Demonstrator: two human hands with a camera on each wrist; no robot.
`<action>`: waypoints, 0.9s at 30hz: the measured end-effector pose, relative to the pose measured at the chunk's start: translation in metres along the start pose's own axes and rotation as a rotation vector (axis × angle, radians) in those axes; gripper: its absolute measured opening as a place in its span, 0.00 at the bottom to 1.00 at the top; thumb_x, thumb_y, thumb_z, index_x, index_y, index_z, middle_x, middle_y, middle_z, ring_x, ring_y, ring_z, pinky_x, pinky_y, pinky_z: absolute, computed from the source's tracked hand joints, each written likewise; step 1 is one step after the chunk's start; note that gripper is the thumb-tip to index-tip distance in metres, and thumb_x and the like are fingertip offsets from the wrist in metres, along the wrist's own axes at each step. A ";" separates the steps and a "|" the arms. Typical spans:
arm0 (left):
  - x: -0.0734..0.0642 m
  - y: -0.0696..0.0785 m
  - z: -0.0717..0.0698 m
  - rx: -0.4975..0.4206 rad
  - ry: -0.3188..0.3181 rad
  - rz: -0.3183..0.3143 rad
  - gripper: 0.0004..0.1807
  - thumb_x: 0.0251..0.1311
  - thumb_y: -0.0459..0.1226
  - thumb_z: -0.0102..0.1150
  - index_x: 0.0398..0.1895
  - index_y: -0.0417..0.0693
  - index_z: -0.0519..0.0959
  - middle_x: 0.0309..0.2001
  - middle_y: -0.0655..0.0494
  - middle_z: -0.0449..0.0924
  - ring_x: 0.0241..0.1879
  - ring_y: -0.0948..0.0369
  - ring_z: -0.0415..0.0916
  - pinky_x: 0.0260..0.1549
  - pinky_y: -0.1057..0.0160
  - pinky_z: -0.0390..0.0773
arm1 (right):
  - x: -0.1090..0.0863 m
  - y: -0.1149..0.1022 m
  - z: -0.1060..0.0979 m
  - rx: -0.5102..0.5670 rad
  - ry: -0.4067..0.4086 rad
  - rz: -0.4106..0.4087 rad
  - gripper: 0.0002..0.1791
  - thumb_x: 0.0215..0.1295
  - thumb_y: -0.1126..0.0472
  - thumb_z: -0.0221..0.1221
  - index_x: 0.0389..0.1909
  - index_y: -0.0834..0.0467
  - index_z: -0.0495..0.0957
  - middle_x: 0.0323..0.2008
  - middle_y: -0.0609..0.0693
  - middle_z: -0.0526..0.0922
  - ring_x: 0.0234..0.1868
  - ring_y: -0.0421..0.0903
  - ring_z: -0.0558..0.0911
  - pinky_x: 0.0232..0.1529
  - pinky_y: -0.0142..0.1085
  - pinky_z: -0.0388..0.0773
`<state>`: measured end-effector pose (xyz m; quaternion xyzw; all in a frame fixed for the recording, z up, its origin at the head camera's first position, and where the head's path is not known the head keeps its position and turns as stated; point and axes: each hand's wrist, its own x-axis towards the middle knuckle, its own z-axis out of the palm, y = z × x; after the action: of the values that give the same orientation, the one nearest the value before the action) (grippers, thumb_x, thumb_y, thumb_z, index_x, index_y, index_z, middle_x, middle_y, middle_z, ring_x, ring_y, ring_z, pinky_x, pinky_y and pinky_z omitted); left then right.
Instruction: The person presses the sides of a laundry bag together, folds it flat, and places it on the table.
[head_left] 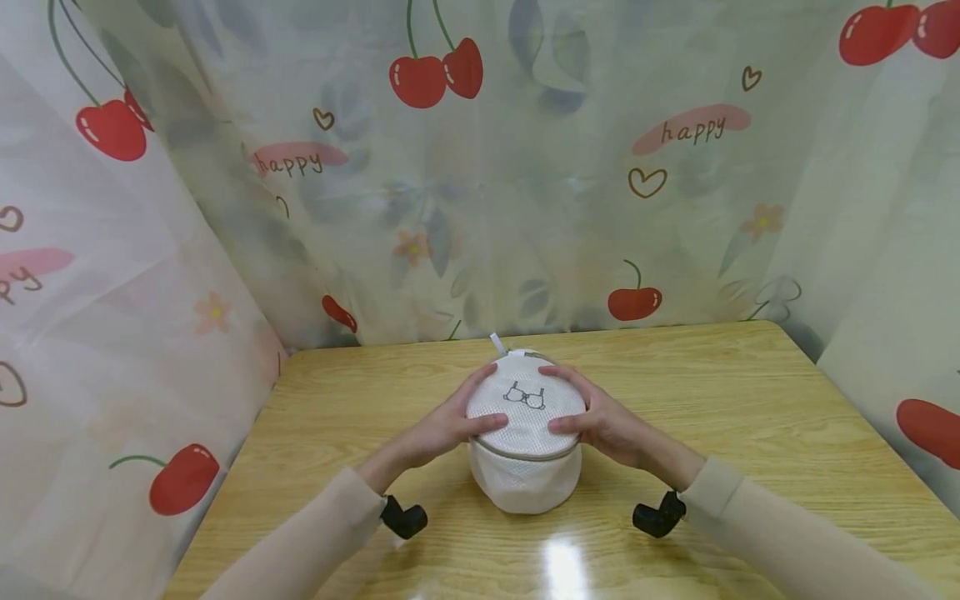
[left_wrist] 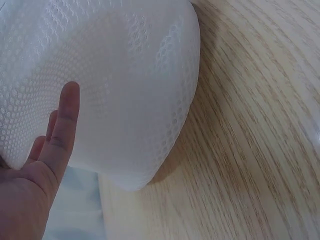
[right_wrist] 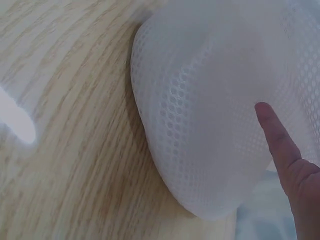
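Note:
A round white mesh bra wash bag (head_left: 525, 479) stands on the wooden table, its zipped lid tilted toward me and printed with a small bra drawing. My left hand (head_left: 444, 423) grips its left side, with the thumb over the lid and the fingers along the edge. On the opposite side my right hand (head_left: 613, 427) holds it in the same way. In the left wrist view, fingers (left_wrist: 65, 120) lie against the bag's mesh wall (left_wrist: 135, 100). The right wrist view shows one finger (right_wrist: 277, 137) on the mesh (right_wrist: 200, 125). What the bag contains is hidden.
The wooden table (head_left: 360, 375) runs back to a patterned curtain (head_left: 510, 208) with cherries and hearts, which also hangs along both sides. A white tab (head_left: 497, 342) sticks up at the bag's back edge. Black wrist cameras (head_left: 405, 518) sit below both wrists.

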<state>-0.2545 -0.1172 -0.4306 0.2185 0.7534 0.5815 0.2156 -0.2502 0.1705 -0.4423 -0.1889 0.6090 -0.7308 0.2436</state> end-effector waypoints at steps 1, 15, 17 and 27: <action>0.000 0.000 0.000 0.010 0.003 0.006 0.52 0.68 0.53 0.67 0.86 0.65 0.44 0.84 0.50 0.39 0.78 0.48 0.52 0.71 0.44 0.63 | 0.000 0.001 0.000 0.005 0.003 -0.004 0.50 0.65 0.71 0.66 0.83 0.53 0.49 0.77 0.66 0.52 0.58 0.51 0.79 0.51 0.42 0.83; 0.002 -0.003 0.000 0.027 0.031 0.004 0.49 0.69 0.50 0.66 0.85 0.63 0.47 0.84 0.48 0.43 0.80 0.48 0.47 0.74 0.40 0.55 | 0.001 0.005 -0.001 0.027 0.000 -0.002 0.50 0.65 0.73 0.64 0.83 0.54 0.48 0.79 0.65 0.49 0.62 0.51 0.77 0.54 0.43 0.82; 0.000 -0.005 -0.001 0.026 0.030 0.003 0.48 0.71 0.50 0.65 0.85 0.64 0.47 0.84 0.49 0.42 0.80 0.48 0.46 0.74 0.40 0.56 | 0.001 0.004 -0.002 0.015 -0.010 0.000 0.50 0.66 0.72 0.64 0.83 0.54 0.47 0.80 0.65 0.47 0.63 0.50 0.76 0.56 0.43 0.81; -0.014 -0.005 -0.007 0.049 0.035 -0.002 0.50 0.69 0.52 0.66 0.85 0.64 0.45 0.82 0.46 0.44 0.73 0.45 0.63 0.60 0.48 0.77 | -0.001 -0.004 -0.016 -0.105 -0.019 0.026 0.45 0.73 0.67 0.61 0.83 0.55 0.47 0.81 0.62 0.48 0.69 0.51 0.71 0.61 0.43 0.78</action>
<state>-0.2475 -0.1324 -0.4326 0.2127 0.7713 0.5665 0.1975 -0.2594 0.1840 -0.4418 -0.2004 0.6467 -0.6928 0.2484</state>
